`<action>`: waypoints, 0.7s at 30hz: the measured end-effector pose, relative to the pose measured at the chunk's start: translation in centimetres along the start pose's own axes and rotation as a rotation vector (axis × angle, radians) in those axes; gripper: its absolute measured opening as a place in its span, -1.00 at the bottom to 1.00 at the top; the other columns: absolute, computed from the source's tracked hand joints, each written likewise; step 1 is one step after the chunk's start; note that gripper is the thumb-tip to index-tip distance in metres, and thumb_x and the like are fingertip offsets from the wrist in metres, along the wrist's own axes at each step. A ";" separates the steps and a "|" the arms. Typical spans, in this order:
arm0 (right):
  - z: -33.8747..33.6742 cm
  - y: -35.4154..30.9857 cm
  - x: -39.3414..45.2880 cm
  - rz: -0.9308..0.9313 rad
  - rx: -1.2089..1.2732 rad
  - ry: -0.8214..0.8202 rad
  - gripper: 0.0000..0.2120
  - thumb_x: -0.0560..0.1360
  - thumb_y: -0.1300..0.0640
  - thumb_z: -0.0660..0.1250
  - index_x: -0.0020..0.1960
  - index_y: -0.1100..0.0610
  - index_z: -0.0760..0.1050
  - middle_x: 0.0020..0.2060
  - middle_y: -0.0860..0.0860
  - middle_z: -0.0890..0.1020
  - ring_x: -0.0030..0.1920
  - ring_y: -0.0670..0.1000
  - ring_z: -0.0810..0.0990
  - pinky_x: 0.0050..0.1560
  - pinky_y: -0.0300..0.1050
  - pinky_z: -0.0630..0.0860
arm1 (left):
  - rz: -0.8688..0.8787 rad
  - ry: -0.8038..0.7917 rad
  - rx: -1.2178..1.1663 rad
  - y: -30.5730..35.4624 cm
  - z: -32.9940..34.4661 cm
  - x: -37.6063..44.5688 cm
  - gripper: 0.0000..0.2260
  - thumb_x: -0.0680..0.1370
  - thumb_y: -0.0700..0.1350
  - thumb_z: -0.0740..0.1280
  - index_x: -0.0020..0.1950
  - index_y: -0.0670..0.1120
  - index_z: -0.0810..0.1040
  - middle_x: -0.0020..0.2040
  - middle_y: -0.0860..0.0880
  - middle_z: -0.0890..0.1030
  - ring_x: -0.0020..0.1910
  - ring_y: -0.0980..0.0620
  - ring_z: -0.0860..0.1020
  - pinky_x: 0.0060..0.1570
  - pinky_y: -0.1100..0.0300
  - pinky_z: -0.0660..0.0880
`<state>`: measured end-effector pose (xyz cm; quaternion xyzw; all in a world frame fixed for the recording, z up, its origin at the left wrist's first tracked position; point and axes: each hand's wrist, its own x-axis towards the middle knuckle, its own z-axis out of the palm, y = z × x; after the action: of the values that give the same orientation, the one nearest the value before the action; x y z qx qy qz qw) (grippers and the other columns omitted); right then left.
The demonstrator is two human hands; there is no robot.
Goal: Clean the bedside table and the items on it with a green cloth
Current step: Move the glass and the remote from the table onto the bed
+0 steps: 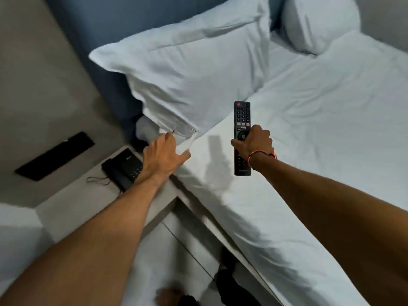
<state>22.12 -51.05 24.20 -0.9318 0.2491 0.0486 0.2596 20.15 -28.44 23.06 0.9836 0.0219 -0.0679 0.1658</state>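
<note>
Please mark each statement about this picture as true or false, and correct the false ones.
1. The right hand holds a black remote control. True.
2. The remote control lies flat on the bedside table. False: it is held above the white bed sheet.
3. A black telephone sits on the bedside table. True.
4. The left hand holds a green cloth. False: no green cloth is visible; the hand reaches toward the sheet edge near the pillow.
5. The right wrist wears an orange bracelet. True.
</note>
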 end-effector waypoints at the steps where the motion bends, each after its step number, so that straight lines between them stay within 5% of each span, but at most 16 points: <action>1: -1.1 1.9 0.8 0.059 0.028 0.019 -0.52 0.34 0.00 0.46 0.17 0.17 0.46 0.11 0.18 0.53 0.06 0.28 0.57 -0.14 -0.04 0.39 | 0.027 -0.029 -0.008 2.2 0.8 0.5 -0.47 0.45 0.23 0.36 0.18 -0.17 0.47 0.19 -0.17 0.55 0.16 -0.26 0.53 0.01 -0.06 0.46; 9: -3.9 14.5 5.0 0.425 0.170 0.036 -0.50 0.22 -0.04 0.52 0.04 0.08 0.39 -0.06 0.04 0.42 0.01 0.20 0.57 -0.16 -0.04 0.41 | 0.209 -0.159 -0.022 14.2 7.8 4.6 -0.52 0.42 0.20 0.41 0.08 -0.18 0.54 0.06 -0.14 0.62 0.07 -0.23 0.56 -0.14 0.07 0.39; 21: -2.8 27.3 6.7 0.657 0.173 0.010 -0.36 0.21 -0.06 0.58 0.16 0.15 0.43 0.09 0.11 0.53 0.06 0.19 0.59 -0.13 -0.05 0.47 | 0.340 -0.350 0.047 25.5 19.6 4.7 -0.47 0.41 0.24 0.43 0.14 -0.16 0.54 0.12 -0.17 0.59 0.11 -0.24 0.56 -0.02 0.02 0.47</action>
<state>14.50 -75.60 12.60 -0.7765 0.5405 0.1038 0.3068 23.97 -58.92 12.27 0.9499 -0.1748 -0.2087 0.1534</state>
